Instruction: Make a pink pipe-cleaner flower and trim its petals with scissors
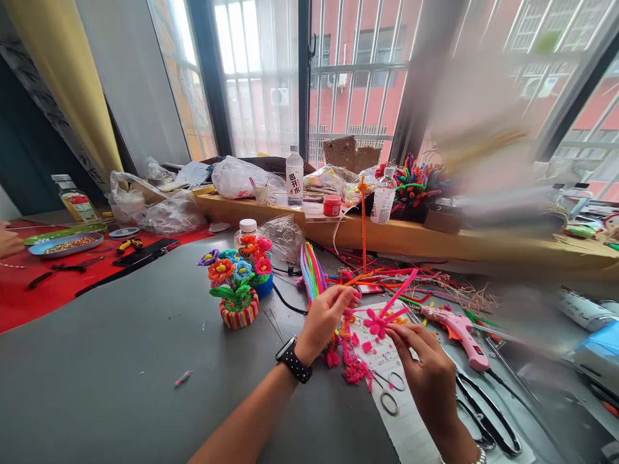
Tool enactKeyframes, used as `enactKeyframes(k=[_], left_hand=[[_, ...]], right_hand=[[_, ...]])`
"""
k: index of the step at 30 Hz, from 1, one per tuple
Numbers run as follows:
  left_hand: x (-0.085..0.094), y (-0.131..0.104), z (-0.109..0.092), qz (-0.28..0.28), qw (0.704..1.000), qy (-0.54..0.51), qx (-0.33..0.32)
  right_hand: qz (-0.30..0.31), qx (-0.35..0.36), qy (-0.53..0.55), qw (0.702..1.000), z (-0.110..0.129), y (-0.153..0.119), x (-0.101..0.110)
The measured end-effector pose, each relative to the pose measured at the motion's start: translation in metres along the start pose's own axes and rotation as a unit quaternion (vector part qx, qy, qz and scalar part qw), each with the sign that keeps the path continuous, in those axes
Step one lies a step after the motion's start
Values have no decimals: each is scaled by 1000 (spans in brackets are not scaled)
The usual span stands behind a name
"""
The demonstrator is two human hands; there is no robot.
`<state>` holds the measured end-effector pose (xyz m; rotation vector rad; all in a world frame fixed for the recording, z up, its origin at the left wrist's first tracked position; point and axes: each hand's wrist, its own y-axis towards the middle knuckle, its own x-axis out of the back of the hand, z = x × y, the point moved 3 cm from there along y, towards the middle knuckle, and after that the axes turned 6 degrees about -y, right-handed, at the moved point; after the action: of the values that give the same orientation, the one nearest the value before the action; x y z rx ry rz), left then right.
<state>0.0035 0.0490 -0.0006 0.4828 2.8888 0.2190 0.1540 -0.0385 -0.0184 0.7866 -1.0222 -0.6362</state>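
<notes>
My right hand [422, 353] pinches a bright pink pipe-cleaner flower [377, 323] between thumb and fingertips; pink stem ends stick up from it. To its left my left hand [327, 317] is closed in a pinch, with a speck of pink at the fingertips. What it holds, if anything, is too small to make out. Below both hands lie a heap of fuzzy pink pieces [356, 372] and small scissors [389, 401] on a written sheet of paper [403, 422]. An orange pipe cleaner [364, 232] stands up behind my hands.
Pipe-cleaner flowers in a striped pot [240, 309] stand left, by a blue pot [264, 285]. Right lie a pink glue gun [461, 332] and large black-handled scissors [491, 412]. Water bottles [294, 180] line a ledge. Another person's hand [8, 241] shows far left. A grey blur covers the right side.
</notes>
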Motion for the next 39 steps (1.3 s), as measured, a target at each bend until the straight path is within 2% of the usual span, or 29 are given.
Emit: enactKeyframes(k=[1, 3, 5, 10, 13, 16, 18, 20, 23, 29, 35, 39], left_hand=[[-9, -4, 3, 46, 998, -9, 37], [-20, -10, 6, 96, 992, -12, 80], [-27, -14, 9, 119, 986, -32, 110], [-27, -17, 10, 78, 977, -117, 159], [-25, -17, 7, 55, 975, -127, 171], [-25, -18, 4, 54, 974, -117, 186], [-25, -18, 3, 62, 975, -111, 181], [-26, -18, 3, 74, 978, -103, 166], [-26, -18, 4, 90, 979, -99, 152], [-30, -22, 5, 114, 974, -104, 163], [-32, -23, 5, 118, 974, -95, 171], [-33, -25, 3, 109, 965, -135, 195]], right_hand=[[-3, 7, 1, 1000, 1, 0, 1], [-1, 20, 5, 1000, 4, 0, 2], [4, 25, 10, 1000, 6, 0, 2], [14, 4, 35, 999, 9, 1, 1], [56, -60, 103, 991, 7, 3, -2], [113, -167, 228, 953, 2, 4, -8], [118, -229, 294, 921, -1, 4, -10], [119, -260, 329, 900, -3, 5, -10], [131, -279, 345, 887, -4, 4, -12], [100, -338, 346, 869, -13, -4, -14], [79, -353, 387, 848, -13, -5, -16], [65, -373, 395, 837, -11, -4, -15]])
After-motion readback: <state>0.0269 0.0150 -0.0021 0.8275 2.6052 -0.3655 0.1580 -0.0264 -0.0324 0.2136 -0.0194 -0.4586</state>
